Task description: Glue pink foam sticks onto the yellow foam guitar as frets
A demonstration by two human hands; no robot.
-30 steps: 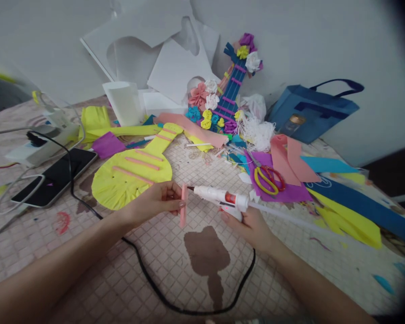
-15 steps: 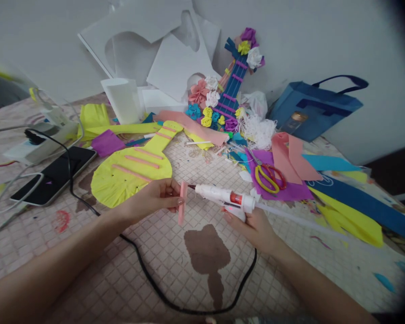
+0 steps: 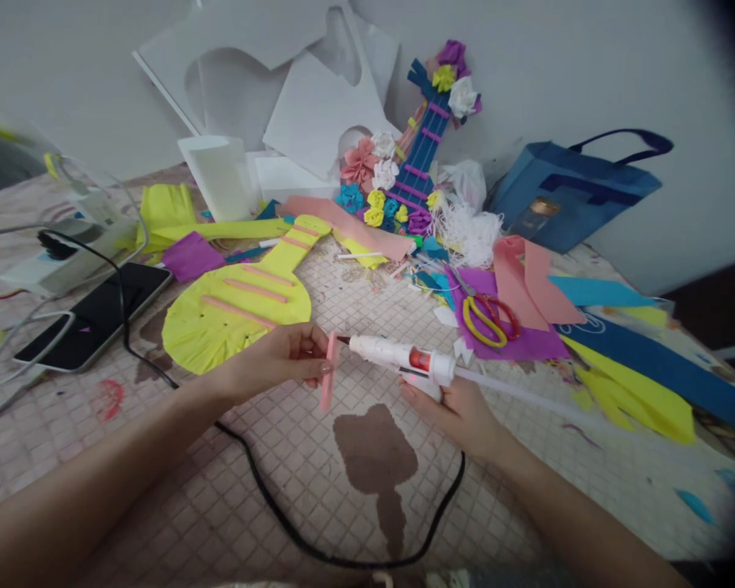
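Observation:
Between the fingers of my left hand is a narrow pink strip, held nearly upright. My right hand grips a white hot glue gun whose dark nozzle points left at the strip's upper part; whether it touches cannot be made out. A long clear glue stick sticks out of the gun's back. Just beyond my left hand lies a yellow guitar-shaped cutout with several pink strips across its body and neck.
A black cord loops across the table in front of me. Scissors lie on purple paper at right. A phone and power strip are at left. Behind stand a flower-covered blue guitar and a blue bag.
The glue gun's nozzle has shifted slightly left along with the pink strip. Both hands keep their grip, and the view has moved a little.

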